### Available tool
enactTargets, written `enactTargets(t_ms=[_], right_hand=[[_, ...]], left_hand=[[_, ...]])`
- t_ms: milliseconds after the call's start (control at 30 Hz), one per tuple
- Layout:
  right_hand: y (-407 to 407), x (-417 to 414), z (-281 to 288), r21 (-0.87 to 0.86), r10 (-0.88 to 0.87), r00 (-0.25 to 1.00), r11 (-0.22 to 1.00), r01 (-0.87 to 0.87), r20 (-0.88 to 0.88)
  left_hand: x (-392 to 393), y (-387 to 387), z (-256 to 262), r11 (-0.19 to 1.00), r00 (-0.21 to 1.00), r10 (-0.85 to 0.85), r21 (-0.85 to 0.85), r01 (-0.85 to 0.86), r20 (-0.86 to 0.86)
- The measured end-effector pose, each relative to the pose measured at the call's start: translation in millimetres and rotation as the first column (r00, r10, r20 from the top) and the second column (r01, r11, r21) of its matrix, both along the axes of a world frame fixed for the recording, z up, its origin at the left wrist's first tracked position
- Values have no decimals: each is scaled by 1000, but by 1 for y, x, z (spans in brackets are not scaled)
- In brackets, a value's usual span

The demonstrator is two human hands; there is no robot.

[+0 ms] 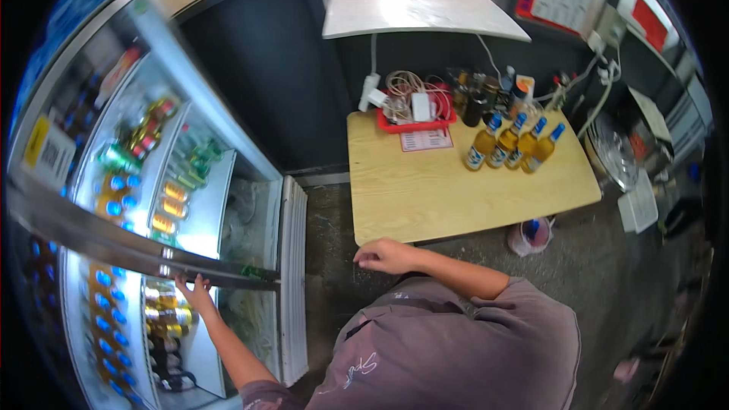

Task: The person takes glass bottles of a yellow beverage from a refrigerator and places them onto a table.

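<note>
My left hand (196, 291) is at the edge of a glass fridge door (131, 253), its fingers spread near the door handles; whether they grip the frame is not clear. Behind the glass stand rows of bottles with blue caps (105, 327), orange cans (173, 200) and green bottles (196, 168). My right hand (384, 256), fingers loosely bent, hangs just off the near left corner of a wooden table (421, 199) and holds nothing visible. Several amber glass bottles with blue foil necks (510, 145) stand together on the table's right half.
A red basket (416, 125) with cables and a power adapter sits at the table's back, beside dark jars (474, 108). Above hangs a white shelf (421, 11). A lined waste bin (529, 236) stands under the table's front edge. Clear containers (615, 154) are stacked at the right.
</note>
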State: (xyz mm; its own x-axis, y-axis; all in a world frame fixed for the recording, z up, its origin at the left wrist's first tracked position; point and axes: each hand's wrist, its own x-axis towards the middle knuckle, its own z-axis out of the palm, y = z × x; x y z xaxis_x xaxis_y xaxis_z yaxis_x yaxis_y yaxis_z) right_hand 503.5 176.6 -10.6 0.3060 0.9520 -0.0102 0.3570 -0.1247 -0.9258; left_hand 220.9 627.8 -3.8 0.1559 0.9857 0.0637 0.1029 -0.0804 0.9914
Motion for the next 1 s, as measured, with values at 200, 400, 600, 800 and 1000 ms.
enactTargets(t_ms=[200, 400, 600, 800, 1000], right_hand=[[-91, 87, -19, 151, -543, 839, 829, 539, -12], [-216, 185, -15, 373, -948, 316, 311, 874, 50], [-335, 255, 7, 590, -973, -217, -218, 778, -73], [-360, 288, 15, 661, -935, -352, -287, 693, -36], [-329, 317, 14, 724, -975, -97, -212, 657, -198]], left_hand=[[33, -5, 0, 990, 986, 133, 52, -129, -98], [43, 3, -12, 960, 953, 276, 75, -268, -122], [36, 0, -2, 969, 960, 245, 16, -245, -137], [26, 6, 19, 975, 985, 170, -145, -167, 4], [15, 21, 2, 955, 983, 168, -236, -180, -73]])
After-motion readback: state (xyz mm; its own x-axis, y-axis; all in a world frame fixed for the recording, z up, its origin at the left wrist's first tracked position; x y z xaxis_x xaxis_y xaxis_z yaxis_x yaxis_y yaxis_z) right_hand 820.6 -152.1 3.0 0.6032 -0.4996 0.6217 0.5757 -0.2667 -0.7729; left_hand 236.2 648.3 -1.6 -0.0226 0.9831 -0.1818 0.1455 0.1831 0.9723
